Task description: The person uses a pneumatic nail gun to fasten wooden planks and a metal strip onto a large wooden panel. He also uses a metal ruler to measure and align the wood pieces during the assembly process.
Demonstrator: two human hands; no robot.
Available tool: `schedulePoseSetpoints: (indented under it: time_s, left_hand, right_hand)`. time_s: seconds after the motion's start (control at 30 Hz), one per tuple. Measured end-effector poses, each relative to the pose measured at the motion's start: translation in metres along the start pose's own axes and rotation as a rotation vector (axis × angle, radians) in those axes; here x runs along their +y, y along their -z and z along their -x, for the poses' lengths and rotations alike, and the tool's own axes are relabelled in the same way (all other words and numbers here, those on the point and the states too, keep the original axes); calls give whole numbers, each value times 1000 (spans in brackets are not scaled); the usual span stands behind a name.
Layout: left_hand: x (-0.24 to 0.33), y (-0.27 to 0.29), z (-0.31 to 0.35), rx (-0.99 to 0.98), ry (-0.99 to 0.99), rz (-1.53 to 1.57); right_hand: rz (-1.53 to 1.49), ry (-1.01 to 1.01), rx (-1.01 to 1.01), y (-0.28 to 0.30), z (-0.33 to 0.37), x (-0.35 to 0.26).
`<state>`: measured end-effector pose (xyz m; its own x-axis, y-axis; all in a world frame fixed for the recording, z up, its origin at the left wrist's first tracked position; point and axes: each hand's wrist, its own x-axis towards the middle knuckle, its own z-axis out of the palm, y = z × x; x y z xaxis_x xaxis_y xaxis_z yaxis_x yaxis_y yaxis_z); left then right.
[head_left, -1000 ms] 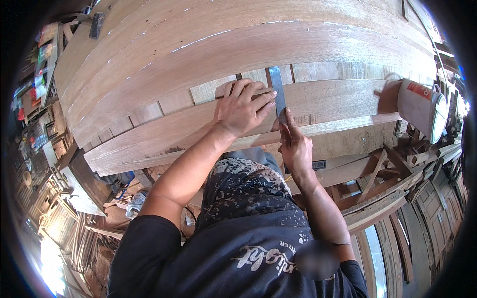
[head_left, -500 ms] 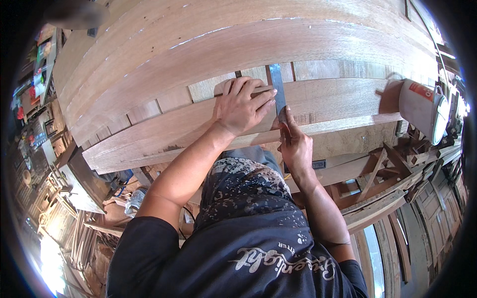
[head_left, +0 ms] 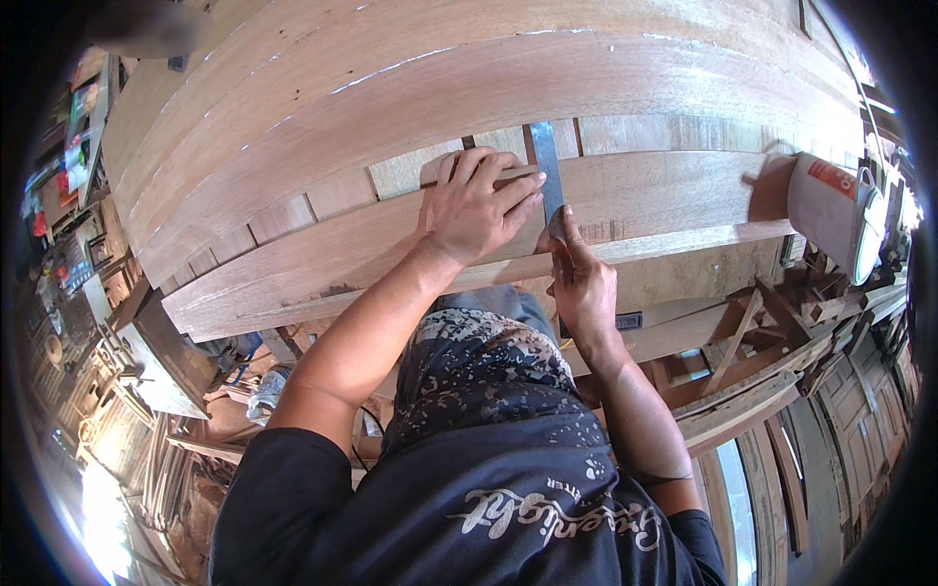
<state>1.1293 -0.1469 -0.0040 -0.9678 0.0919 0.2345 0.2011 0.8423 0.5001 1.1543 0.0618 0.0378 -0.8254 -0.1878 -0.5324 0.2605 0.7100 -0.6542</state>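
A flat, dark grey metal strip (head_left: 545,161) lies across the front wooden board (head_left: 674,190), its far end over the row of short wood pieces behind that board. My right hand (head_left: 584,283) is closed around its near end, with the index finger stretched along it. To the left of the strip, my left hand (head_left: 479,210) lies over the board with its fingers bent on a small wooden stick (head_left: 517,174). The stick's right end is close to the metal strip. Whether the two touch is hard to tell, and my fingers hide most of the stick.
Wide pale planks (head_left: 586,78) stretch beyond my hands. A white bucket (head_left: 826,195) lies on its side at the right end of the board. Wooden frames (head_left: 743,342) and stacked boards stand to the lower right. A dark box-like cabinet (head_left: 161,342) is at the left.
Both hands keep nearly the same place and hold. The whole view has shifted only very slightly.
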Motion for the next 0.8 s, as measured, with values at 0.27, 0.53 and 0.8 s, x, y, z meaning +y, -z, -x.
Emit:
schedulePoseSetpoints:
  time_s: [0.27, 0.53, 0.8]
  left_hand:
    - [-1, 0, 0, 7, -14, -9]
    - [-1, 3, 1, 25, -31, -6]
    - [-7, 28, 57, 22, 60, -97]
  right_hand:
    - [49, 0, 7, 0, 0, -3]
    - [69, 67, 2, -7, 1, 12]
    - [93, 127, -195, -44, 30, -6]
